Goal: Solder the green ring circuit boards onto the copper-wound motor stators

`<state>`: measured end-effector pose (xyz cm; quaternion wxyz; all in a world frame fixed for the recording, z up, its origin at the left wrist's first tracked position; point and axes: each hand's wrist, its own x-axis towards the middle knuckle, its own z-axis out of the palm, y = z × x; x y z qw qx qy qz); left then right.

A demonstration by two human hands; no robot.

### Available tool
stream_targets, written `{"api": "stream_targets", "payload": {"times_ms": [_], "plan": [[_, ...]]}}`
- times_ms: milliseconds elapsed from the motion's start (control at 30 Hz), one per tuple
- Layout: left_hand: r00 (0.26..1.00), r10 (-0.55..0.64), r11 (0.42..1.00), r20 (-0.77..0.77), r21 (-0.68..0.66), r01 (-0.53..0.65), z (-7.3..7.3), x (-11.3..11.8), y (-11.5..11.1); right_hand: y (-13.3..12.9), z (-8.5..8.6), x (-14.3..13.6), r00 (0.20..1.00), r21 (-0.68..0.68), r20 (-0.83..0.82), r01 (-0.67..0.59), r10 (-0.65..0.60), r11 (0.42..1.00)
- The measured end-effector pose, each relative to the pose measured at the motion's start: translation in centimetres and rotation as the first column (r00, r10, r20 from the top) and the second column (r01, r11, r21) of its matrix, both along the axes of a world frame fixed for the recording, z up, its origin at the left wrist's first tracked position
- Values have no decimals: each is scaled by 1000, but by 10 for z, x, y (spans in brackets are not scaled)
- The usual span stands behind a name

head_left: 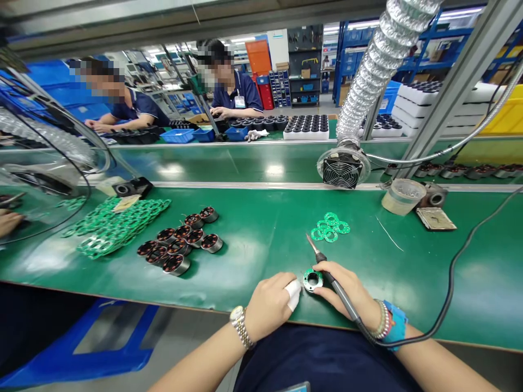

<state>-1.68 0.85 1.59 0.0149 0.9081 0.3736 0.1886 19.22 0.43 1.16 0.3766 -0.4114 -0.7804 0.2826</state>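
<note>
My right hand (347, 286) curves its thumb and forefinger around a motor stator (312, 289) topped by a green ring-shaped circuit board (307, 278). A soldering iron (341, 294) lies across the same hand, its tip pointing up and away over the bench. My left hand (272, 302) is closed just left of the stator, a white cover (293, 295) on one finger. Whatever its fingertips pinch is hidden. Beyond the iron tip is a small group of green ring boards (330, 224). Several copper-wound stators (176, 265) stand to the left.
A large pile of green ring boards (118, 228) covers the left bench. Along the back are a fan with a foil duct (342, 171), a plastic tub (402, 197) and an iron stand (435, 198). The iron's cable (453, 261) crosses the right side. Two co-workers sit opposite; another person's hand (8, 222) shows far left.
</note>
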Motion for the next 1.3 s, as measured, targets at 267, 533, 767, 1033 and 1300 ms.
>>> {"api": "stream_targets", "payload": {"times_ms": [267,533,767,1033,1300], "plan": [[995,15,993,-96,119,-3,3,5,-3,1,0,-1,1000,27,-1,-9,9,1000],[989,-57,991,-139,111,73,2,4,-1,1,-2,-1,1000,24,0,-4,4,1000],[901,387,485,197,-874,-17,11,19,9,1,-4,0,1000,27,-12,-5,6,1000],[967,53,967,247,-254,11,6,-3,3,1,-5,0,1000,24,-19,-6,6,1000],[987,-127,984,100,141,113,1,0,7,1,-3,-1,1000,45,-9,-3,3,999]]}}
